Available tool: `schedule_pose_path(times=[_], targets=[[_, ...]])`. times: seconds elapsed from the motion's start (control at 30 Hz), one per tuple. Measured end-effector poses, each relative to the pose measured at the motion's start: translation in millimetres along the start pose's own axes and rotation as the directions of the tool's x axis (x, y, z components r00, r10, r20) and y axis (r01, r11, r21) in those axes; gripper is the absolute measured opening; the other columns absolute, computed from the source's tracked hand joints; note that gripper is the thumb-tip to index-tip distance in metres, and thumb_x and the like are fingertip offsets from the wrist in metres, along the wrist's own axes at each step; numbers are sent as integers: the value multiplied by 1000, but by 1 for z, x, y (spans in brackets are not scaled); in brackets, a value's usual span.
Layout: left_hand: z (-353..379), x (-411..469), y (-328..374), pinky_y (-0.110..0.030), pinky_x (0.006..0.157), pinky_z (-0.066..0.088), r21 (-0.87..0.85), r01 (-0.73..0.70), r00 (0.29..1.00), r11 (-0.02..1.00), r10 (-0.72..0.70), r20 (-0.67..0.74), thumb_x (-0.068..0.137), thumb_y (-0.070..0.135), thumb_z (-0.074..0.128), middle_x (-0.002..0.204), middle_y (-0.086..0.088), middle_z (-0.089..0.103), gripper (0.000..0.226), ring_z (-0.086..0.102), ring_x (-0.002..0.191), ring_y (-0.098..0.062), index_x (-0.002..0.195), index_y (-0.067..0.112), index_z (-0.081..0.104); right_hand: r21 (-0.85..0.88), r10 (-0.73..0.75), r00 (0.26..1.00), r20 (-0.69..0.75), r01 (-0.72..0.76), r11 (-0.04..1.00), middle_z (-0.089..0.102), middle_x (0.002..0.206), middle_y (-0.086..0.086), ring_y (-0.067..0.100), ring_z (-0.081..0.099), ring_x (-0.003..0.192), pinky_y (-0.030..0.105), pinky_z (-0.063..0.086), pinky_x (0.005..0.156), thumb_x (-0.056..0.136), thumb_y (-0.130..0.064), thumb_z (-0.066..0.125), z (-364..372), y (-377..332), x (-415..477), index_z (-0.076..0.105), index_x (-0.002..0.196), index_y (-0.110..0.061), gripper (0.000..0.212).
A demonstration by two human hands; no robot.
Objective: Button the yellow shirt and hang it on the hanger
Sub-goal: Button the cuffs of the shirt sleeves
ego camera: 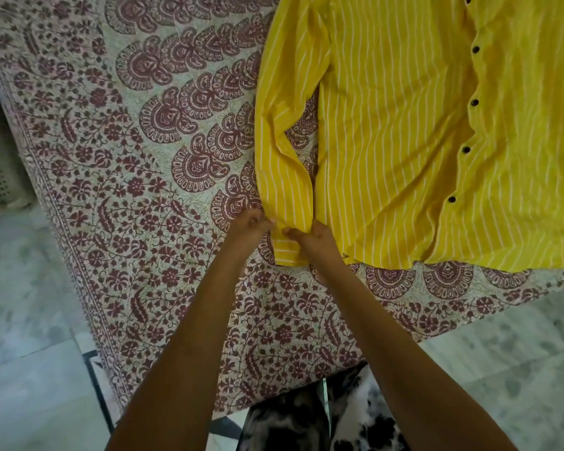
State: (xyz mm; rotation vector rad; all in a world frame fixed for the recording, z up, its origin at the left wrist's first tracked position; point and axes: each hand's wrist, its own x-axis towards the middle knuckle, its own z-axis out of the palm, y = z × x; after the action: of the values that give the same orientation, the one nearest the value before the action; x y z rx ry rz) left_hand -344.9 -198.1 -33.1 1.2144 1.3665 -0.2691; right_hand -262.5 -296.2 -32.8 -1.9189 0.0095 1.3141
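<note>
Head view: left hand (pixel 253 227), right hand (pixel 313 240) pinch yellow shirt (pixel 398 125).

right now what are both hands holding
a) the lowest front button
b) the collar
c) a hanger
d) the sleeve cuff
D: the left hand and right hand both pinch the cuff at the sleeve's end, well left of the shirt's front buttons; no hanger is in view.
</note>
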Motion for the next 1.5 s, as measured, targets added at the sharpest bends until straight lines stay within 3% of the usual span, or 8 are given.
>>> schedule_pose_path(times=[0.23,0.47,0.57,0.7,0.83,0.97,1.17,1.5], targets=[[-33,-21,-9,-41,87,52,-420,159,943,893,-11,334,78,45,56,107,-2,70,36,65,100,-21,107,24,59,391,-45,883,467,-161,906,67,106,-2,18,65,95,31,56,79,78,-13,63,1,3,-15,53,120,-15,43],[-83,-6,-35,-27,63,48,19,-152,961,988,152,-229,79,20,72,87,-5,63,29,61,84,-26,100,8,58,-58,48,977,209,-37,998,60,67,5,13,55,58,19,46,50,84,-13,67,52,12,-12,55,69,-14,20],[-96,10,-47,-37,74,48,241,-110,894,964,202,-400,77,19,74,105,-17,63,40,60,94,-33,109,4,55,-235,29,976,218,23,972,62,79,2,14,55,73,26,49,71,88,-14,58,64,16,-12,61,78,-18,10],[-93,17,-50,-36,77,42,380,-29,898,925,191,-396,77,17,72,121,-18,58,52,56,106,-35,123,8,49,-232,-36,986,161,74,970,67,104,13,20,60,92,36,48,90,90,-13,52,60,9,-17,62,100,-2,18],[-83,-3,-36,-44,90,41,416,16,857,909,202,-473,80,20,67,133,-17,43,52,42,121,-35,128,13,48,-239,-75,988,135,106,965,62,96,3,19,57,85,28,48,76,90,-17,52,38,-8,-28,63,105,-3,23],[-72,-44,-12,-48,97,43,342,-91,874,935,240,-423,84,22,65,141,-15,37,52,38,127,-35,132,14,46,-271,-137,985,109,162,949,62,100,15,24,56,87,32,42,70,89,-14,50,7,-36,-52,64,91,-10,15],[-40,-94,38,-49,99,39,379,-287,868,880,406,-286,88,22,62,146,-13,34,52,34,133,-35,135,12,41,-374,-314,949,-17,286,882,59,126,11,21,59,101,27,41,78,93,-22,53,-49,-70,-97,55,124,-9,34],[17,-132,146,-45,96,38,499,-524,738,690,660,-138,87,21,61,144,-11,36,49,34,130,-34,133,14,44,-356,-391,883,-259,289,889,52,135,10,25,47,125,31,39,91,90,-23,57,-155,-115,-128,52,127,-12,39]])
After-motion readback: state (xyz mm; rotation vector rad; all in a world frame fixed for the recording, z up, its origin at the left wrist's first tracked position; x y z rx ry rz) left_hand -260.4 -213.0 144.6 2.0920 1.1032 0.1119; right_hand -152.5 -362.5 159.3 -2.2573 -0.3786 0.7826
